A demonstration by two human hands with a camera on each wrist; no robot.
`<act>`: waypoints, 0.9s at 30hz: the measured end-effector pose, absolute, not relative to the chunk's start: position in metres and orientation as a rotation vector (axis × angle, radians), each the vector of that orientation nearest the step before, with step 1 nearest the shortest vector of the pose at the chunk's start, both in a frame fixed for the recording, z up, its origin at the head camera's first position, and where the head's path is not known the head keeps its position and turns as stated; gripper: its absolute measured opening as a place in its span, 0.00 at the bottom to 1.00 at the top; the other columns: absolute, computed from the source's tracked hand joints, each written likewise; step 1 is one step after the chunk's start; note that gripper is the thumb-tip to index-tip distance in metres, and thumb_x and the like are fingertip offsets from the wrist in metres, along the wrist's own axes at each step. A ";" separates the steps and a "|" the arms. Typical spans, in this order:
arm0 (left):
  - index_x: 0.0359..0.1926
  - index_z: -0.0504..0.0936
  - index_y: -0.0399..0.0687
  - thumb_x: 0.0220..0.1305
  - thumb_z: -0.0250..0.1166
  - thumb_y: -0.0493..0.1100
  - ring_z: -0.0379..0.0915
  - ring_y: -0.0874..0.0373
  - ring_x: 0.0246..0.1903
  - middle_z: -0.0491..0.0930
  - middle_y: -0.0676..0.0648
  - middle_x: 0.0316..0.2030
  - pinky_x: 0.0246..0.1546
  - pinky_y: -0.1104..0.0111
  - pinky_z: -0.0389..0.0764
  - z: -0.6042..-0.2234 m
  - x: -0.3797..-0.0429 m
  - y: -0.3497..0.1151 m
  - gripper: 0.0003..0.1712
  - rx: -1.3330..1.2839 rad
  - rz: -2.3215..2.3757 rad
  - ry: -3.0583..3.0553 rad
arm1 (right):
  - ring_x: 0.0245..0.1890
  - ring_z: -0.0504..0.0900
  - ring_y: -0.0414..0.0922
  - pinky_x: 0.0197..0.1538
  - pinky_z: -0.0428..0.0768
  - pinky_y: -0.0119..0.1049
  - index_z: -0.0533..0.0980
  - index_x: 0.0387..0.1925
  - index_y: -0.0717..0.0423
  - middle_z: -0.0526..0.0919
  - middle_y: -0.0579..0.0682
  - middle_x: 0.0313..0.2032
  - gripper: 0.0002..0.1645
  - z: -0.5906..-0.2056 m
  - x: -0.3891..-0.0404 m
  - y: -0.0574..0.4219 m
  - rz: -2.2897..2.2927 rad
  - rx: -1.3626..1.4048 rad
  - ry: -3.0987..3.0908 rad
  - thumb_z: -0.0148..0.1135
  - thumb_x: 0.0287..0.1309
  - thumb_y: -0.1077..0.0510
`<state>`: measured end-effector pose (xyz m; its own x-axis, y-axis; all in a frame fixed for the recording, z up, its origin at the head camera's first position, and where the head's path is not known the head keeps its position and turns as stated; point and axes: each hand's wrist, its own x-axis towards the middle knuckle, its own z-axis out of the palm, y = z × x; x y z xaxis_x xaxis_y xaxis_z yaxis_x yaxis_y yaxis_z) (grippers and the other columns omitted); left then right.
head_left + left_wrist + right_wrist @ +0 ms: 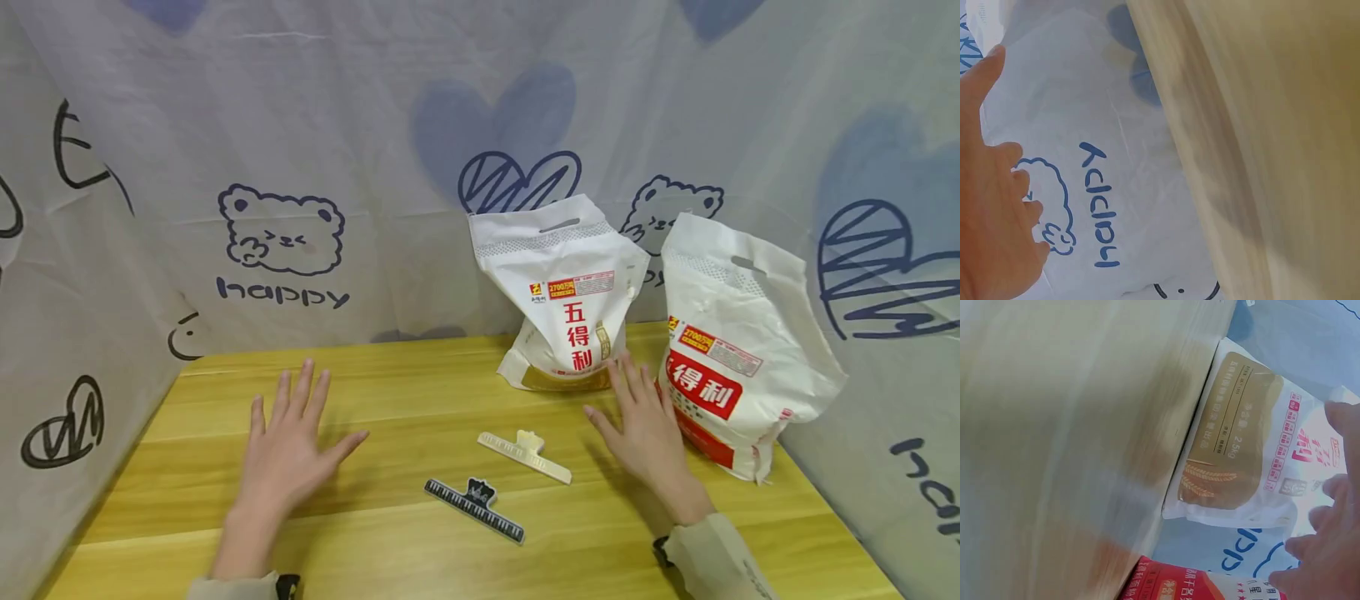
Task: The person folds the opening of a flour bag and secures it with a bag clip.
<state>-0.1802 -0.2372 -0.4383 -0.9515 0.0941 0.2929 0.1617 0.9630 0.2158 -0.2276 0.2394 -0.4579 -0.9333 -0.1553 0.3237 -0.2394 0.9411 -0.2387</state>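
Observation:
My left hand (pixel 288 450) is held over the left part of the table, fingers spread and straight, holding nothing. Over the right part, my right hand (pixel 643 423) is also spread and empty, its fingertips overlapping the base of a white flour bag (pixel 562 292) in the head view. That bag has red characters and a brown-gold bottom panel (pixel 1229 431). Right of the hand leans a second flour bag (pixel 738 358) with a red label. Between the hands lie a black clip (pixel 476 507) with a piano-key pattern and a cream clip (pixel 527 454), both flat on the wood.
The yellow wood-grain table (pixel 375 392) has its back edge against a pale curtain (pixel 390 250) printed with bears, hearts and "happy". More of the same cloth hangs along the left and right sides. Both flour bags stand near the table's back right corner.

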 end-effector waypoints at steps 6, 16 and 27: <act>0.84 0.40 0.53 0.68 0.54 0.77 0.25 0.41 0.82 0.28 0.50 0.83 0.77 0.37 0.28 -0.433 -0.190 -0.222 0.59 -0.222 -0.358 -2.767 | 0.80 0.45 0.67 0.78 0.44 0.67 0.50 0.82 0.57 0.40 0.55 0.83 0.50 -0.459 -0.233 0.240 0.485 0.285 -2.655 0.55 0.74 0.36; 0.84 0.38 0.57 0.67 0.53 0.79 0.24 0.44 0.82 0.26 0.52 0.83 0.78 0.39 0.28 -0.420 -0.214 -0.183 0.60 -0.267 -0.437 -2.740 | 0.81 0.44 0.66 0.77 0.46 0.70 0.44 0.84 0.50 0.36 0.51 0.83 0.49 -0.457 -0.248 0.233 0.628 0.243 -2.536 0.55 0.75 0.40; 0.84 0.37 0.59 0.67 0.52 0.80 0.23 0.47 0.82 0.25 0.54 0.82 0.78 0.42 0.29 -0.410 -0.242 -0.135 0.59 -0.354 -0.508 -2.729 | 0.81 0.42 0.62 0.79 0.45 0.65 0.46 0.83 0.56 0.36 0.50 0.83 0.49 -0.457 -0.270 0.230 0.726 0.241 -2.498 0.56 0.75 0.42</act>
